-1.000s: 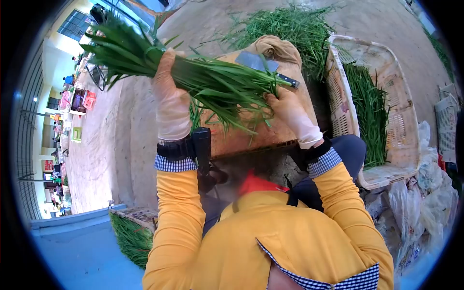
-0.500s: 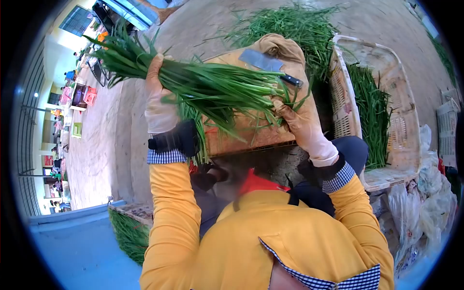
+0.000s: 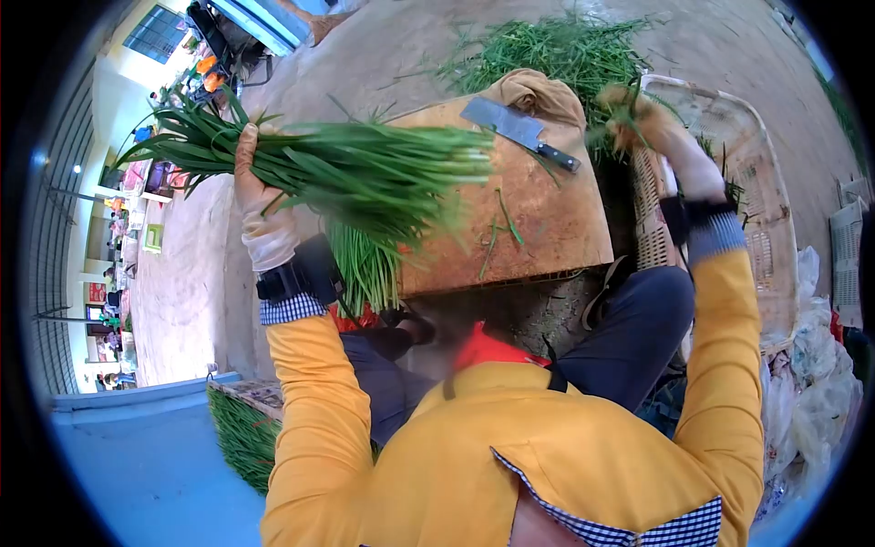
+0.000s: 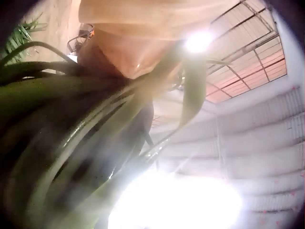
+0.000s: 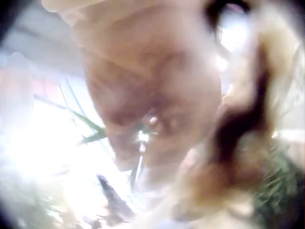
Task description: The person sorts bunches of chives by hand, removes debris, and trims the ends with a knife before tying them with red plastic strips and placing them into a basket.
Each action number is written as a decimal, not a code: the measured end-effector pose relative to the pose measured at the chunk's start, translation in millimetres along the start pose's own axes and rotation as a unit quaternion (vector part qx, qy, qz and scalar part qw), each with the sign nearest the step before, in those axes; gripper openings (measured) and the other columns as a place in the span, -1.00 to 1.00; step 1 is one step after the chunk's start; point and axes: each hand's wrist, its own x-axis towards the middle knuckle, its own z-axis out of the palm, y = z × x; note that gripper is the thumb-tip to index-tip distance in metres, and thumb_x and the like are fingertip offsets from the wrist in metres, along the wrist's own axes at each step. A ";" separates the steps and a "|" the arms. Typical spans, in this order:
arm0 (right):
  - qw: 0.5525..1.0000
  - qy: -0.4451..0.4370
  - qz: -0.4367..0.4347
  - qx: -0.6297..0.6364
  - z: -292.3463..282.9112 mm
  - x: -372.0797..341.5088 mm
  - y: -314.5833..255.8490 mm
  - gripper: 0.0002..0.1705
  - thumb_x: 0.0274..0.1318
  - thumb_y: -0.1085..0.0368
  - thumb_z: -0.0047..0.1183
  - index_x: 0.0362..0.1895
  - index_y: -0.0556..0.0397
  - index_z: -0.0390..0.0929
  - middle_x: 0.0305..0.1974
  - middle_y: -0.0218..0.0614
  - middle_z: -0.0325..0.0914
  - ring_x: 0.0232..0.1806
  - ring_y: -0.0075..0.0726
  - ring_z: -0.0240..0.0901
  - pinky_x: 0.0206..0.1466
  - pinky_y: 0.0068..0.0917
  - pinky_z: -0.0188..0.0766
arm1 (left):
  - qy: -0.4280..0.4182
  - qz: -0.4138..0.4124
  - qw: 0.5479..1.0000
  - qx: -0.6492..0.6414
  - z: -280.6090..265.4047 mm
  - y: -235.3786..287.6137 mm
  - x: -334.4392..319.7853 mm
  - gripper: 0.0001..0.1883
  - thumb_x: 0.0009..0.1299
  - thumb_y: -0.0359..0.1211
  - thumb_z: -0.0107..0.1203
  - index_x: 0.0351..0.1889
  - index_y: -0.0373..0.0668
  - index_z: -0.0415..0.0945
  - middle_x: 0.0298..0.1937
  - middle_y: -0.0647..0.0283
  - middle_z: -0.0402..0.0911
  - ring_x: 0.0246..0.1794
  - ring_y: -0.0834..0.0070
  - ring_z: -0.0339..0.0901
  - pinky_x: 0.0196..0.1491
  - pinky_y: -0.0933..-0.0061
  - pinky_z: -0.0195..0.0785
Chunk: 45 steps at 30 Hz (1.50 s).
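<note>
The left hand (image 3: 262,202) grips a thick bunch of long green leaves (image 3: 365,162), pale stalk ends pointing right over the brown block (image 3: 556,214). The left wrist view shows the hand (image 4: 131,47) with broad leaves (image 4: 71,143) below it. Blurred in the head view, the right hand (image 3: 665,137) is over the gap between the loose green pile (image 3: 556,55) and the white crate (image 3: 756,118). Thin green blades (image 5: 93,136) stick out from the right hand (image 5: 152,90), fingers curled round them. A cleaver (image 3: 506,121) lies on the block.
More leaves (image 3: 365,269) hang at the block's left edge. A folded brown cloth (image 3: 538,91) is at its far corner. Leaves lie inside the crate. Plastic bags (image 3: 811,383) lie at the right, and another green heap (image 3: 241,442) stands lower left.
The right hand has left the stalk ends and swung right and away from the body, carrying some blades. The left hand has drawn the bunch left and slightly nearer the body.
</note>
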 end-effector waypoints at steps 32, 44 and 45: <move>0.976 -0.137 -0.163 -0.051 182.6 -41.7 -12.9 -0.51 0.13 0.02 0.03 -0.03 0.17 0.50 -0.19 -0.05 0.55 -0.20 -0.04 0.51 -0.15 -0.20 0.41 | -0.338 0.081 0.933 -0.099 52.5 -54.8 -46.0 -0.35 0.35 -0.26 0.07 0.38 -0.03 0.08 -0.49 0.57 0.16 -0.44 0.75 0.17 0.18 0.38 0.10; 0.887 -0.018 -0.266 -0.376 175.1 -66.3 0.2 -0.70 0.00 0.22 0.06 -0.22 0.15 0.51 -0.40 -0.01 0.52 -0.31 0.09 0.47 -0.32 -0.16 0.41 | -0.399 0.086 0.908 -0.097 60.6 -39.2 -54.7 -0.38 0.25 -0.35 0.15 0.30 0.02 0.23 -0.56 0.58 0.23 -0.48 0.76 0.23 0.13 0.39 0.11; 0.935 -0.043 -0.239 -0.261 172.3 -67.2 13.1 -0.64 0.02 0.19 0.08 -0.11 0.12 0.50 -0.38 0.05 0.51 -0.28 0.10 0.47 -0.25 -0.25 0.41 | -0.419 0.099 0.896 -0.110 55.7 -34.8 -52.8 -0.33 0.25 -0.34 0.19 0.34 0.01 0.17 -0.54 0.59 0.26 -0.45 0.78 0.27 0.12 0.43 0.12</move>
